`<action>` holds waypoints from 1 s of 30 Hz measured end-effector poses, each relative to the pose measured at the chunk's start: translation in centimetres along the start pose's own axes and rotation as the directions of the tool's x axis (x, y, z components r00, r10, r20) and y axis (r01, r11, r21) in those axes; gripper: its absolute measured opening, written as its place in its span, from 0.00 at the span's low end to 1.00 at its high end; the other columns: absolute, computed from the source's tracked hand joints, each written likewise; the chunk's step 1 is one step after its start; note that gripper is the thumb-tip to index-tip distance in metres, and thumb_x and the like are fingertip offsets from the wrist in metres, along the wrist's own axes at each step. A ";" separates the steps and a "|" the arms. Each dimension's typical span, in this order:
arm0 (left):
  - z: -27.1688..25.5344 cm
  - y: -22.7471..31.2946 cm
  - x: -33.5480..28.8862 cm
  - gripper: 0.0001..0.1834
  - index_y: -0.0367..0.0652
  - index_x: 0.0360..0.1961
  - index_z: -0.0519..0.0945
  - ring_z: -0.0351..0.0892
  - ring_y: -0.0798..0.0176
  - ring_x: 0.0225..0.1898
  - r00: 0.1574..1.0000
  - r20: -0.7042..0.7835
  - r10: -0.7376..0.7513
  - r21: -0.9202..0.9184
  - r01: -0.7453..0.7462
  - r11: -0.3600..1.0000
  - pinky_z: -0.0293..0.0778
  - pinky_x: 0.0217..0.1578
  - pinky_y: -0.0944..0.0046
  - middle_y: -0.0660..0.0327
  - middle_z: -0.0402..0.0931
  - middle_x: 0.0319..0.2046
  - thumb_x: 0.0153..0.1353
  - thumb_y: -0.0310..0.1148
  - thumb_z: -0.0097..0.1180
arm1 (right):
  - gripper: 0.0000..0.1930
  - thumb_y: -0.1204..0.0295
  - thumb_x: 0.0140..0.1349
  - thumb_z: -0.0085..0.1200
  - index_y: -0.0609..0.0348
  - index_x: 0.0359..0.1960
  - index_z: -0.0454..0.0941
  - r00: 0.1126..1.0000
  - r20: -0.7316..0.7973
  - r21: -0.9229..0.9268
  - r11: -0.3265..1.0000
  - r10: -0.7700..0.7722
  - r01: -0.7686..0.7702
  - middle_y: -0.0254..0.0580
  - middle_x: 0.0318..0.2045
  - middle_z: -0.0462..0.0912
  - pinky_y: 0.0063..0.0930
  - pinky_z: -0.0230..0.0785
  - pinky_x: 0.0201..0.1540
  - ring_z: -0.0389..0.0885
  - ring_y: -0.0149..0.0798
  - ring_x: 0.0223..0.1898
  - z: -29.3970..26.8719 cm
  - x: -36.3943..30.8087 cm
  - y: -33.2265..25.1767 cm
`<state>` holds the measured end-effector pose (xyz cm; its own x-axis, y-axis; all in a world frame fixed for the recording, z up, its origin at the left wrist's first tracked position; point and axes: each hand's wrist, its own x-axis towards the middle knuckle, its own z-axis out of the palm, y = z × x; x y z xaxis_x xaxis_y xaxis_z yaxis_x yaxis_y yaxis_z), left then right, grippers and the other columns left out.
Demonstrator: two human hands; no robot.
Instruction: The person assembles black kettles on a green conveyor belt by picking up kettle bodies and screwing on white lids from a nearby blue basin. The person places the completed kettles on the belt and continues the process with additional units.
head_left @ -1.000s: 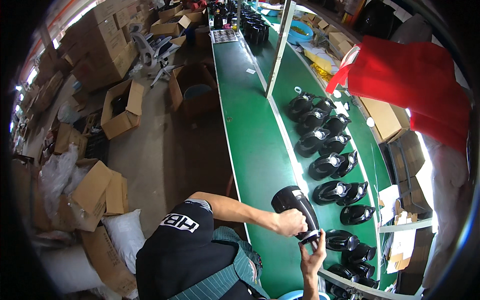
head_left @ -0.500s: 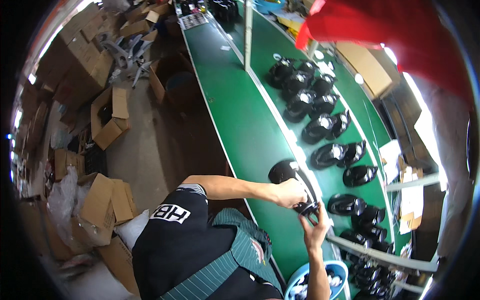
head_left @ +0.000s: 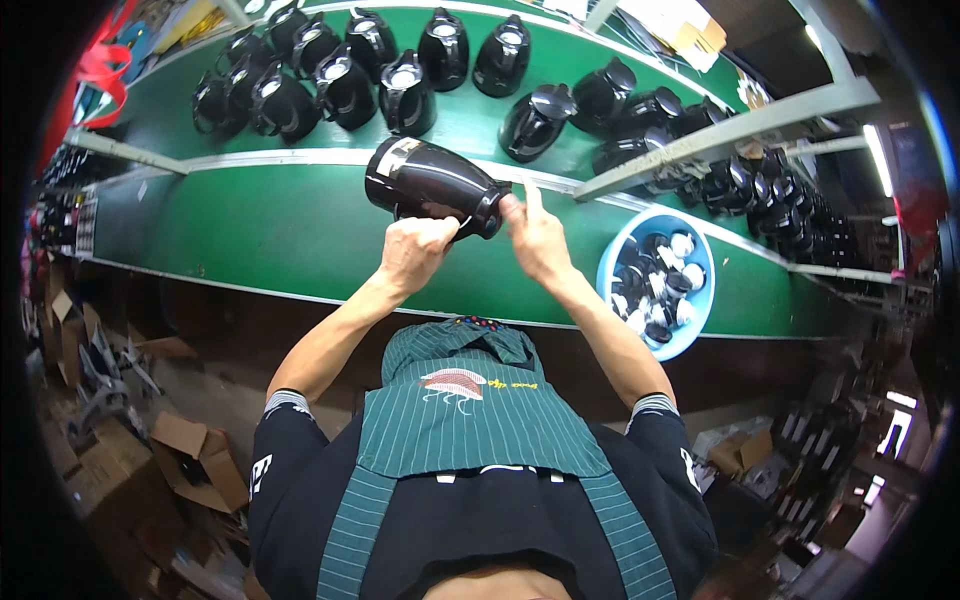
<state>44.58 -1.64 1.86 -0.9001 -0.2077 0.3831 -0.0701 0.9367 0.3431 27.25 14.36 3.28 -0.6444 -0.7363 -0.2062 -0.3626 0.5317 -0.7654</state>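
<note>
A glossy black vacuum jug (head_left: 432, 178) lies tipped on its side in the air above the green bench, its base to the left and its mouth end to the right. My left hand (head_left: 416, 252) is closed round its handle, which the fingers mostly cover. At the mouth end my right hand (head_left: 538, 238) presses its thumb against the rim, with the index finger stretched out. Whether the other right fingers grip anything is hidden. A light blue basin (head_left: 606, 275) of black and white lid parts stands to the right of my right hand.
Several black jugs (head_left: 443, 50) stand on the far green strip, past a pale rail (head_left: 300, 157). A slanted metal bar (head_left: 700, 140) crosses at the right above more jugs. Red ribbon (head_left: 105, 65) hangs at far left. Open cardboard boxes (head_left: 195, 460) lie on the floor at lower left.
The view has swung right, facing the bench squarely. The jug is still in my left hand, now tipped sideways, and my right hand stays at its mouth end.
</note>
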 end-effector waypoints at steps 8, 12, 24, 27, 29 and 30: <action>2.8 2.1 3.1 0.06 0.48 0.27 0.73 0.82 0.56 0.23 0.997 0.067 0.036 0.028 -0.038 0.999 0.76 0.27 0.56 0.59 0.75 0.18 0.58 0.29 0.59 | 0.37 0.44 0.76 0.47 0.66 0.69 0.58 0.958 -0.272 0.261 0.965 0.089 -0.015 0.71 0.53 0.80 0.55 0.75 0.53 0.82 0.73 0.49 4.1 -0.7 2.5; 6.2 0.6 3.4 0.08 0.48 0.27 0.72 0.81 0.55 0.23 0.993 0.079 0.090 0.090 -0.097 0.991 0.74 0.25 0.55 0.60 0.74 0.18 0.57 0.30 0.60 | 0.30 0.45 0.78 0.44 0.63 0.60 0.62 0.834 0.040 0.740 0.544 0.550 -0.395 0.48 0.30 0.80 0.37 0.77 0.28 0.81 0.40 0.28 5.4 0.3 1.8; 12.9 -10.6 12.9 0.14 0.37 0.32 0.81 0.60 0.78 0.24 0.893 0.055 -0.446 -0.689 0.357 0.630 0.62 0.26 0.72 0.72 0.66 0.19 0.58 0.33 0.75 | 0.20 0.61 0.70 0.58 0.62 0.56 0.75 0.679 -0.689 -0.089 0.900 0.253 -0.426 0.55 0.46 0.82 0.50 0.70 0.55 0.79 0.55 0.51 -6.6 -8.1 21.1; 16.0 -14.3 14.4 0.17 0.36 0.35 0.85 0.62 0.77 0.26 0.887 0.114 -0.448 -0.748 0.374 0.549 0.62 0.28 0.72 0.73 0.69 0.21 0.54 0.37 0.78 | 0.36 0.55 0.61 0.66 0.63 0.65 0.66 0.700 -0.452 -0.345 0.616 0.552 -0.708 0.69 0.59 0.70 0.57 0.65 0.66 0.69 0.69 0.62 -5.7 -9.2 27.8; 17.0 -16.5 14.1 0.20 0.37 0.37 0.86 0.64 0.76 0.27 0.879 0.079 -0.469 -0.707 0.381 0.596 0.64 0.28 0.69 0.71 0.71 0.22 0.53 0.41 0.79 | 0.37 0.54 0.61 0.66 0.58 0.66 0.66 0.744 -0.318 -0.430 0.610 0.588 -0.666 0.70 0.59 0.73 0.57 0.65 0.67 0.68 0.69 0.65 -6.0 -8.8 29.1; 16.6 -16.6 14.4 0.20 0.37 0.32 0.83 0.66 0.73 0.24 0.876 0.007 -0.482 -0.648 0.371 0.665 0.66 0.28 0.68 0.67 0.71 0.20 0.51 0.40 0.79 | 0.37 0.53 0.61 0.66 0.56 0.66 0.66 0.760 -0.234 -0.464 0.618 0.606 -0.635 0.71 0.59 0.74 0.56 0.64 0.69 0.67 0.69 0.66 -6.5 -9.1 29.6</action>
<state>25.61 -15.53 -12.59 -0.7582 -0.6311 0.1642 -0.1017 0.3631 0.9262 18.04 39.53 -13.52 -0.8672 -0.1399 -0.4780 -0.1272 0.9901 -0.0590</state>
